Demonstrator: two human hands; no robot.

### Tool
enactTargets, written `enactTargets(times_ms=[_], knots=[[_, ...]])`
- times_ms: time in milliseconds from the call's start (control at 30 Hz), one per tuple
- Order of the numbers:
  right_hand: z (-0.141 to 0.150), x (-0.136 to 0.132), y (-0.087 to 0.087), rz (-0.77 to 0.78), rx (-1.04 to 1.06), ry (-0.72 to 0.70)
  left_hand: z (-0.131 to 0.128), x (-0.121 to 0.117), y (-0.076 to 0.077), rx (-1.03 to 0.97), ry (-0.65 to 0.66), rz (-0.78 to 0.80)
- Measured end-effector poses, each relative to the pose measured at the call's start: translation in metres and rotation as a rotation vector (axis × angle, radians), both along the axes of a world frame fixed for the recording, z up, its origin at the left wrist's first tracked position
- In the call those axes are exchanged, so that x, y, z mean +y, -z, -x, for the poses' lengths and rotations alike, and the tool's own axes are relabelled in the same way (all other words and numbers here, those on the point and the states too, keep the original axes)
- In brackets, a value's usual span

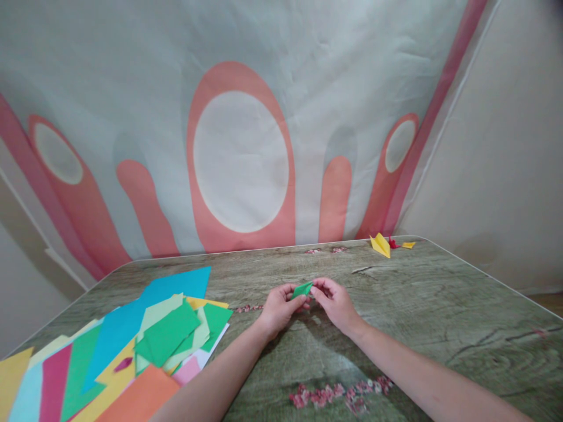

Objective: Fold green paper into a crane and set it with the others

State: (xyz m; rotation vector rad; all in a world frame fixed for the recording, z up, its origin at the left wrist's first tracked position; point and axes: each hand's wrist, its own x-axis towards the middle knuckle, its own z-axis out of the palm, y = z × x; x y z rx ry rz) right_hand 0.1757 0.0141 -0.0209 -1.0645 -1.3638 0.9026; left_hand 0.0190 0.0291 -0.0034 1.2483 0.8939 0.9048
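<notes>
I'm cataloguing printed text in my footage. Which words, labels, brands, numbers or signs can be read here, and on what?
None can be read. The backdrop shows only shapes, the table wood grain and flowers; no lettering shows on the paper sheets or the green folded paper.

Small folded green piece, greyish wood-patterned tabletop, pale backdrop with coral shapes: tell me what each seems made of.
Small folded green piece: probably matte paper, from its flat face and crisp edges.
Greyish wood-patterned tabletop: perhaps satin laminate or a printed cover; its pink blossoms look printed, with soft glare.
Pale backdrop with coral shapes: cloth or plastic sheet, faintly shiny and wrinkled; which remains unclear.
</notes>
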Motion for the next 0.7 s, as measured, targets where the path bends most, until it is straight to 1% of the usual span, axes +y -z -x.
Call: enactTargets(times_ms=[200, 300, 500, 700], knots=[[-0.0014, -0.0011, -0.0008, -0.001, -0.027, -0.018, 0.0025, 0.0000, -0.0003, 0.038, 0.118, -0.062], [-0.0020, -0.0016, -0.0010, -0.001, -0.058, -0.021, 0.0021, -0.0006, 0.0003, 0.060, 0.151, -0.081], [-0.0017, -0.0028, -0.0011, -0.021, -0.125, 0.003, 0.0006, 0.0000, 0.0017, 0.116, 0.125, -0.164], [-0.0019, -0.0057, -0.0056, -0.149, -0.243, 0.073, 0.0007, 0.0012, 0.0033, 0.146, 0.094, -0.196]])
